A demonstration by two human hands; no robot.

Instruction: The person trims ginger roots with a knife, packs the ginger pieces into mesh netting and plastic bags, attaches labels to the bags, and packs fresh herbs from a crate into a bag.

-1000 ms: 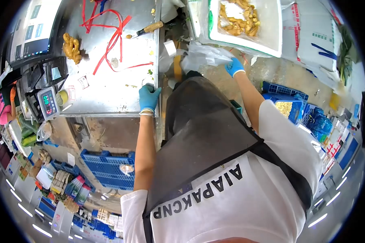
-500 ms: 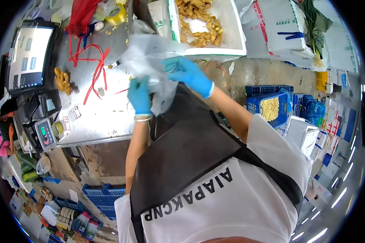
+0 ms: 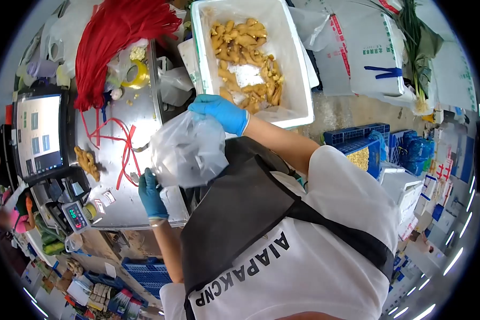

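Note:
My right hand (image 3: 221, 113), in a blue glove, is closed on the gathered top of a clear plastic bag (image 3: 186, 152). The bag is puffed out and hangs over the table's edge; no contents can be made out through it. My left hand (image 3: 153, 197), also blue-gloved, is over the metal table (image 3: 112, 205) just left of the bag. Its fingers are stretched forward, thumb apart, close to the loose red ties (image 3: 128, 146), and nothing shows in them. A piece of ginger (image 3: 87, 162) lies on the table farther left.
A white foam box (image 3: 304, 101) holding ginger (image 3: 242, 40) stands ahead. A red bundle of ties (image 3: 117, 42) and yellow tape (image 3: 137, 74) lie at the table's far end. A monitor (image 3: 40, 128) and scale display (image 3: 76, 216) stand left. Blue crates (image 3: 357, 133) are right.
My left hand has come off the bag and moved left and down toward the red ties. The bag has puffed out, still in my right hand. The view has shifted, showing more of the foam box.

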